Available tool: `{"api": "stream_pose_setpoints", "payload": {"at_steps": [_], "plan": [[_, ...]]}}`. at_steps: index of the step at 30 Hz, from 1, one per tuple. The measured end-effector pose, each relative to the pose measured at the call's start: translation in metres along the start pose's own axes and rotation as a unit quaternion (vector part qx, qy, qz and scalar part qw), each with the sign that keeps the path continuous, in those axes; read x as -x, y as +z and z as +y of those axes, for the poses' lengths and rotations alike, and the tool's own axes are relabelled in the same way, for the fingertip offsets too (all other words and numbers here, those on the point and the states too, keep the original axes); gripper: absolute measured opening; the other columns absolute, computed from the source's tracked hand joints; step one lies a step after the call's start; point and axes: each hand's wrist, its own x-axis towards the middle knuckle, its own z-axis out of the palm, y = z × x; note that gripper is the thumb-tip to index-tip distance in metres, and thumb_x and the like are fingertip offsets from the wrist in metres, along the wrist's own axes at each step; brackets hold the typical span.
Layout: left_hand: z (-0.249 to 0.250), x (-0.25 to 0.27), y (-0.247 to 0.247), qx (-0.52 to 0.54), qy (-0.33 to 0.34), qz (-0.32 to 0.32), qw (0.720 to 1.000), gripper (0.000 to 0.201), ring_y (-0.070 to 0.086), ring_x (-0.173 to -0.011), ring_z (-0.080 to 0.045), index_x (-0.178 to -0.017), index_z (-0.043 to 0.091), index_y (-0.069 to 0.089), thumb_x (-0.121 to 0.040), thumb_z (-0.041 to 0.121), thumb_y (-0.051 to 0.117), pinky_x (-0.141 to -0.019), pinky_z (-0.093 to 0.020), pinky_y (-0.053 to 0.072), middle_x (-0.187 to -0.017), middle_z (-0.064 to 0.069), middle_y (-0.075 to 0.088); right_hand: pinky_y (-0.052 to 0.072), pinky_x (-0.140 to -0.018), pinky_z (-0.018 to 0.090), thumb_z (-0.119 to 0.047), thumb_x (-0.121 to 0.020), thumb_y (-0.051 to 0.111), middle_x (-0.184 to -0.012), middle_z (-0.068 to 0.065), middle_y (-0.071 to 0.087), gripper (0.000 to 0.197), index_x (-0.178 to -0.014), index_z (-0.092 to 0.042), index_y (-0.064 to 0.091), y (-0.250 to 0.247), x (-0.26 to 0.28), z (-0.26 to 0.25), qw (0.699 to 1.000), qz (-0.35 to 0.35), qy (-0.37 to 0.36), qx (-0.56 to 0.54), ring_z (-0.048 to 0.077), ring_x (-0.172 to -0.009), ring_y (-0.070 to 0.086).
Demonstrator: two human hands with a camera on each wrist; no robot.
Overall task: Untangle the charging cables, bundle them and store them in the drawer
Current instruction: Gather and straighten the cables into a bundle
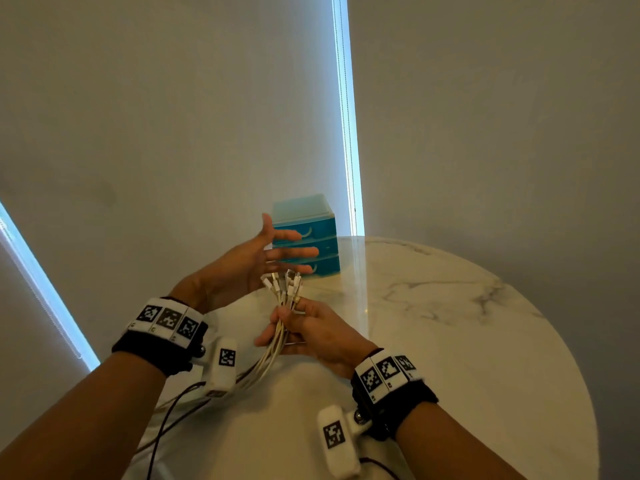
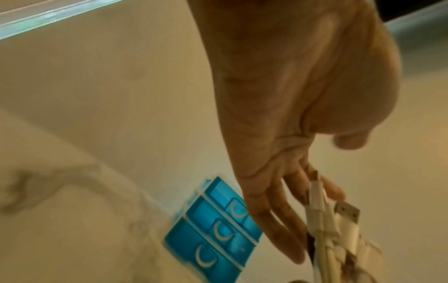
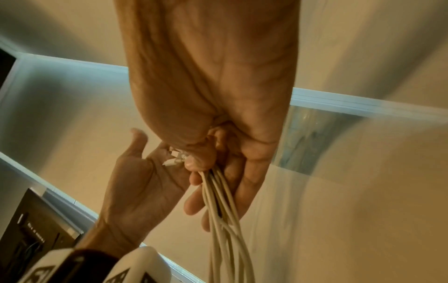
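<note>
My right hand (image 1: pixel 298 327) grips a bunch of white charging cables (image 1: pixel 277 344) just below their plugs (image 1: pixel 284 284), which fan upward. The cords trail down to the left over the table edge. In the right wrist view the cables (image 3: pixel 220 206) run through the curled fingers (image 3: pixel 194 206). My left hand (image 1: pixel 266 258) is held flat and open, fingers straight, right beside the plug ends (image 2: pixel 339 226); contact is unclear. A small blue three-drawer unit (image 1: pixel 304 237) stands at the table's far edge, all drawers (image 2: pixel 213 229) closed.
The round white marble table (image 1: pixel 450 323) spreads to the right and toward me. Thin black wires (image 1: pixel 166 420) from the wrist cameras hang at the lower left. Roller blinds with bright gaps (image 1: pixel 346 116) stand behind the table.
</note>
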Motion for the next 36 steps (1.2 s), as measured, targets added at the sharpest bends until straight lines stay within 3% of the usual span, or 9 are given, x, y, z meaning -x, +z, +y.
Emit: {"api": "stream_pose_setpoints", "payload": {"at_steps": [3, 6, 12, 18, 21, 24, 30, 34, 36], "plan": [[0.000, 0.001, 0.007, -0.182, -0.017, -0.023, 0.983, 0.076, 0.072, -0.122, -0.017, -0.127, 0.017, 0.073, -0.108, 0.064, 0.017, -0.102, -0.036, 0.057, -0.132, 0.000, 0.076, 0.063, -0.095, 0.041, -0.021, -0.117, 0.042, -0.101, 0.017, 0.077, 0.024, -0.121, -0.004, 0.058, 0.003, 0.001, -0.003, 1.000, 0.006, -0.001, -0.008, 0.028, -0.101, 0.078], [-0.014, -0.002, 0.015, -0.192, -0.012, -0.043, 0.980, 0.071, 0.073, -0.121, -0.024, -0.116, 0.012, 0.075, -0.112, 0.057, 0.020, -0.114, -0.050, 0.051, -0.129, -0.002, 0.077, 0.063, -0.096, 0.046, -0.024, -0.117, 0.043, -0.092, 0.010, 0.075, 0.026, -0.123, -0.004, 0.058, 0.006, 0.002, -0.004, 0.999, 0.021, 0.011, -0.023, 0.029, -0.095, 0.078], [-0.010, -0.004, 0.023, -0.229, 0.003, -0.028, 0.973, 0.068, 0.075, -0.112, -0.020, -0.108, 0.017, 0.071, -0.109, 0.061, 0.020, -0.103, -0.041, 0.058, -0.118, 0.001, 0.080, 0.066, -0.088, 0.044, -0.037, -0.116, 0.042, -0.088, 0.009, 0.069, 0.035, -0.117, -0.006, 0.058, 0.009, 0.001, -0.008, 0.997, 0.035, 0.014, -0.062, 0.029, -0.088, 0.076], [-0.016, -0.005, 0.001, -0.360, 0.078, -0.079, 0.926, 0.029, 0.072, -0.110, -0.011, -0.121, 0.021, 0.065, -0.109, 0.044, 0.052, -0.092, -0.028, 0.056, -0.121, 0.007, 0.077, 0.067, -0.082, 0.040, -0.035, -0.117, 0.040, -0.088, 0.010, 0.068, 0.033, -0.117, -0.007, 0.056, 0.008, 0.002, -0.008, 0.998, 0.030, 0.015, -0.055, 0.028, -0.087, 0.078], [-0.020, -0.007, 0.002, -0.323, 0.077, -0.093, 0.939, 0.027, 0.075, -0.106, -0.010, -0.124, 0.013, 0.062, -0.112, 0.033, 0.048, -0.082, -0.022, 0.058, -0.125, 0.002, 0.078, 0.067, -0.083, 0.042, -0.035, -0.117, 0.039, -0.088, 0.010, 0.067, 0.033, -0.117, -0.006, 0.057, 0.007, 0.002, -0.008, 0.998, 0.027, 0.014, -0.057, 0.028, -0.086, 0.077], [-0.020, -0.007, 0.005, -0.294, 0.078, -0.102, 0.947, 0.030, 0.075, -0.114, -0.019, -0.126, 0.007, 0.060, -0.113, 0.031, 0.047, -0.091, -0.029, 0.059, -0.127, 0.000, 0.077, 0.066, -0.084, 0.040, -0.029, -0.117, 0.039, -0.082, 0.007, 0.064, 0.029, -0.112, -0.007, 0.055, 0.006, 0.002, -0.009, 0.998, 0.029, 0.010, -0.048, 0.025, -0.083, 0.074], [-0.015, -0.003, 0.018, -0.109, -0.022, 0.055, 0.992, 0.076, 0.070, -0.123, -0.023, -0.144, 0.024, 0.047, -0.093, 0.079, 0.034, -0.100, -0.041, 0.061, -0.129, -0.001, 0.073, 0.063, -0.090, 0.041, -0.024, -0.118, 0.035, -0.080, 0.005, 0.065, 0.029, -0.108, -0.006, 0.056, -0.003, -0.006, -0.006, 0.991, 0.120, -0.036, -0.038, 0.024, -0.084, 0.073], [-0.032, 0.007, 0.021, -0.127, -0.206, -0.060, 0.968, 0.115, 0.077, -0.106, -0.034, -0.136, 0.006, 0.062, -0.086, 0.093, 0.006, -0.098, -0.047, 0.059, -0.115, -0.019, 0.078, 0.058, -0.091, 0.048, -0.034, -0.117, 0.040, -0.089, 0.007, 0.071, 0.039, -0.102, -0.009, 0.066, -0.010, -0.012, -0.002, 0.982, 0.184, -0.051, 0.000, 0.026, -0.089, 0.068], [-0.035, 0.010, 0.027, -0.111, -0.245, -0.092, 0.959, 0.125, 0.070, -0.076, -0.026, -0.130, -0.003, 0.065, -0.082, 0.096, 0.005, -0.078, -0.040, 0.061, -0.087, -0.011, 0.072, 0.056, -0.092, 0.043, -0.036, -0.116, 0.043, -0.103, 0.005, 0.073, 0.039, -0.099, -0.014, 0.069, -0.017, -0.013, 0.000, 0.974, 0.222, -0.047, 0.028, 0.024, -0.100, 0.068]]}}
